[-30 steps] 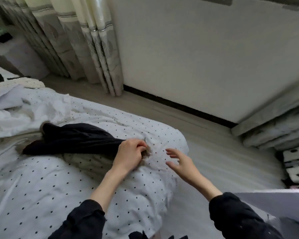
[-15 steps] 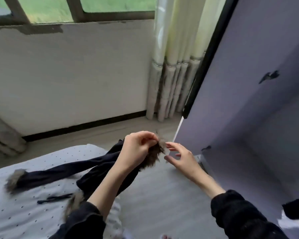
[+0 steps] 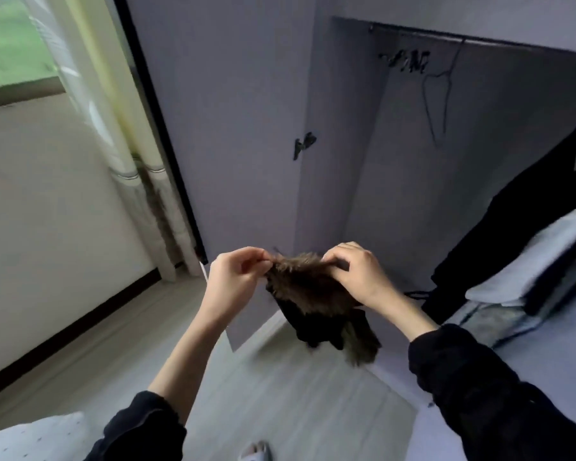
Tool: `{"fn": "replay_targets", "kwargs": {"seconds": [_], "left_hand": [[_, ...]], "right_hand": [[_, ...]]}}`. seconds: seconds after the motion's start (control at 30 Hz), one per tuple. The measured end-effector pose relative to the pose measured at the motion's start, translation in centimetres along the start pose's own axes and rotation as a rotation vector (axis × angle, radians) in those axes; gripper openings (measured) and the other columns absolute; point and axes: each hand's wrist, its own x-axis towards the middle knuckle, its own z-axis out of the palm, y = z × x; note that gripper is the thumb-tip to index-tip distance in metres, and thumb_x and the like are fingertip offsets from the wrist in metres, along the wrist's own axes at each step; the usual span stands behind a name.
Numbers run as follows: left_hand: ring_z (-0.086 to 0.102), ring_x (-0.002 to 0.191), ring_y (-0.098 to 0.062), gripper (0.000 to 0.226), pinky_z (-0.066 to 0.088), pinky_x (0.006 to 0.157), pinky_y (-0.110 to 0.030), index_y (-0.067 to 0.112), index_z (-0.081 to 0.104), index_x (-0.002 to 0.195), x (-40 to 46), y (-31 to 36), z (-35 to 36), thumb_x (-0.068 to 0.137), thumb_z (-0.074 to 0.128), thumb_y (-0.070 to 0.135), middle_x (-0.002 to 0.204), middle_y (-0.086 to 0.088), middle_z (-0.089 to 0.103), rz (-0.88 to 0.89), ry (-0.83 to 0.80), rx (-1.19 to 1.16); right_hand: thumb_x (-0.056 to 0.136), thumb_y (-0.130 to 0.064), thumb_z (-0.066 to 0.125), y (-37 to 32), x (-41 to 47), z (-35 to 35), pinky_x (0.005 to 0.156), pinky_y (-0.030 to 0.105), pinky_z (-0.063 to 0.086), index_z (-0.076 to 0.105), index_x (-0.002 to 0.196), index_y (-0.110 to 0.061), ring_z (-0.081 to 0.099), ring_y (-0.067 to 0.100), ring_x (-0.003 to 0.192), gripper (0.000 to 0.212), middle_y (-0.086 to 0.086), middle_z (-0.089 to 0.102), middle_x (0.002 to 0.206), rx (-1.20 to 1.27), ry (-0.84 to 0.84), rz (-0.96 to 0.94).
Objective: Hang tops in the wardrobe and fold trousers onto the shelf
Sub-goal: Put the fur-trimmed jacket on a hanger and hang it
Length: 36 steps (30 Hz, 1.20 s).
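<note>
A dark garment with a brown furry trim hangs in the air in front of the open wardrobe. My left hand pinches the left end of the fur trim. My right hand grips its right end. The dark cloth and another fur tuft dangle below my hands. Inside the wardrobe an empty wire hanger hangs on the rail, beside a cluster of dark hangers. A black top hangs at the right, with folded clothes stacked on the wardrobe's shelf.
The open wardrobe door stands on the left with a dark handle. Curtains and a window are further left. The spotted bed cover shows at the bottom left. Grey floorboards lie below my hands.
I have turned from the bed to the wardrobe. The garment has been lifted off the bed. My right hand, open before, now grips the fur trim alongside my left.
</note>
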Motion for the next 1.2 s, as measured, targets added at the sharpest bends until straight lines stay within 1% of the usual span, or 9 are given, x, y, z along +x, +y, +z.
{"fn": "replay_targets", "kwargs": {"seconds": [0.17,0.27,0.4,0.53,0.7,0.8,0.93,1.07,1.2], "left_hand": [[0.051,0.051,0.010,0.018,0.036,0.056,-0.004,0.017,0.067,0.068,4.8,-0.6,3.2,0.080,0.069,0.004,0.048,0.020,0.056,0.006,-0.068,0.076],[0.056,0.064,0.000,0.006,0.035,0.058,-0.002,0.009,0.072,0.079,8.6,-1.2,4.9,0.082,0.068,0.005,0.066,0.007,0.063,0.023,-0.148,0.124],[0.058,0.078,-0.010,0.010,0.034,0.062,0.000,0.011,0.074,0.084,13.0,-1.5,7.3,0.082,0.066,0.005,0.078,0.006,0.064,0.085,-0.292,0.169],[0.059,0.087,-0.011,0.007,0.033,0.066,-0.006,0.017,0.072,0.088,15.7,-0.8,9.9,0.083,0.068,0.013,0.088,0.009,0.061,0.160,-0.394,0.177],[0.049,0.109,-0.011,0.077,0.039,0.092,-0.031,0.032,0.061,0.121,18.8,0.8,13.7,0.064,0.046,0.082,0.116,0.011,0.060,0.388,-0.666,0.364],[0.050,0.110,-0.015,0.052,0.036,0.092,-0.034,0.029,0.066,0.110,19.5,1.8,16.9,0.077,0.052,0.066,0.112,0.010,0.064,0.438,-0.588,0.539],[0.063,0.088,-0.022,0.016,0.046,0.081,-0.038,0.023,0.076,0.081,20.8,2.7,19.6,0.078,0.065,0.034,0.086,0.005,0.073,0.373,-0.403,0.378],[0.059,0.081,-0.010,0.008,0.034,0.065,-0.006,0.013,0.077,0.081,22.7,4.2,21.5,0.078,0.074,0.020,0.083,-0.004,0.073,0.285,-0.368,0.300],[0.059,0.082,-0.005,0.011,0.033,0.061,0.001,0.005,0.076,0.086,23.7,5.6,22.7,0.079,0.074,0.014,0.083,-0.005,0.073,0.249,-0.376,0.271]], "right_hand": [[0.080,-0.012,0.072,2.4,3.4,-3.8,0.088,0.044,0.044,0.071,0.081,-0.011,0.059,0.020,0.091,0.002,-0.002,0.069,0.087,-0.105,-0.006,0.030],[0.081,-0.015,0.072,3.6,5.9,-4.6,0.087,0.040,0.042,0.069,0.079,-0.014,0.056,0.016,0.085,0.003,-0.014,0.061,0.078,-0.142,-0.021,0.050],[0.081,-0.020,0.071,5.1,8.3,-5.5,0.075,0.026,0.037,0.068,0.075,-0.020,0.055,0.015,0.073,0.007,-0.014,0.057,0.069,-0.132,-0.031,0.143],[0.081,-0.024,0.071,6.5,9.4,-6.8,0.075,0.028,0.037,0.069,0.078,-0.022,0.055,0.018,0.078,0.004,-0.007,0.063,0.074,-0.168,-0.019,0.191],[0.084,-0.026,0.068,8.7,10.4,-8.6,0.086,0.031,0.032,0.070,0.081,-0.022,0.055,0.011,0.085,0.006,-0.012,0.064,0.080,-0.235,-0.023,0.209],[0.086,-0.030,0.065,10.4,11.3,-9.9,0.090,0.033,0.026,0.068,0.084,-0.021,0.048,0.007,0.084,0.010,-0.012,0.063,0.083,-0.273,-0.050,0.217],[0.087,-0.033,0.065,12.9,12.1,-11.6,0.089,0.033,0.029,0.066,0.084,-0.022,0.042,0.004,0.075,0.012,-0.015,0.057,0.074,-0.284,-0.062,0.221],[0.086,-0.032,0.066,15.4,12.8,-13.2,0.069,0.027,0.033,0.059,0.078,-0.025,0.042,0.002,0.057,0.013,-0.012,0.056,0.070,-0.195,-0.069,0.249],[0.087,-0.029,0.065,17.2,12.8,-13.5,0.065,0.029,0.036,0.053,0.076,-0.022,0.049,0.011,0.064,0.018,-0.001,0.061,0.077,-0.042,-0.104,0.284]]}}
